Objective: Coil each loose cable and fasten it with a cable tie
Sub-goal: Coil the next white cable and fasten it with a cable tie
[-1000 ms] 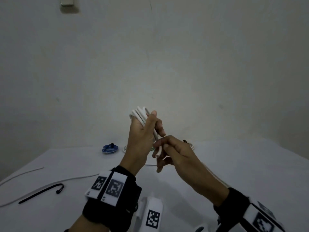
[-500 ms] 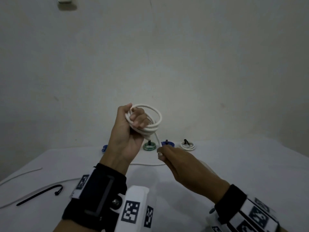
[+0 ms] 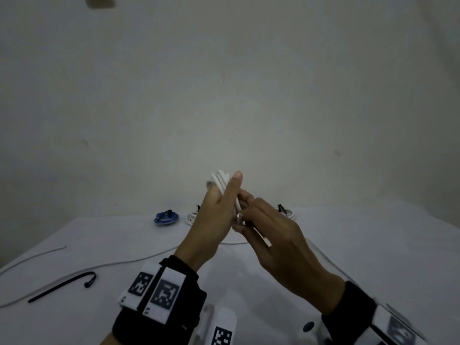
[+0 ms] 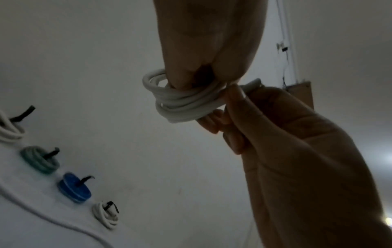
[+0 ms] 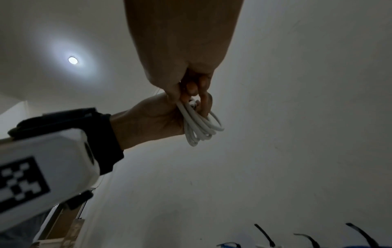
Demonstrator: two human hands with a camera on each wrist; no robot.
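Left hand [image 3: 211,220] gripping white coil [image 3: 220,180], raised above white table [image 3: 373,245]; right hand [image 3: 276,242] pinching its loose end. Behind: tied coils [image 4: 74,188], black tie [image 3: 62,286], loose cable [image 3: 99,266], bare pale wall [image 3: 224,95].

No readable text; wrist bands [image 3: 159,292] carry only coded markers

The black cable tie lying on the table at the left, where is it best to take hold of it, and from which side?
Probably the straight strap of the black cable tie, near its middle, pinched from above. It lies flat and alone on the white table, with a loose white cable running beside it but apart. Its hooked end curls back, so it is harder to pinch.
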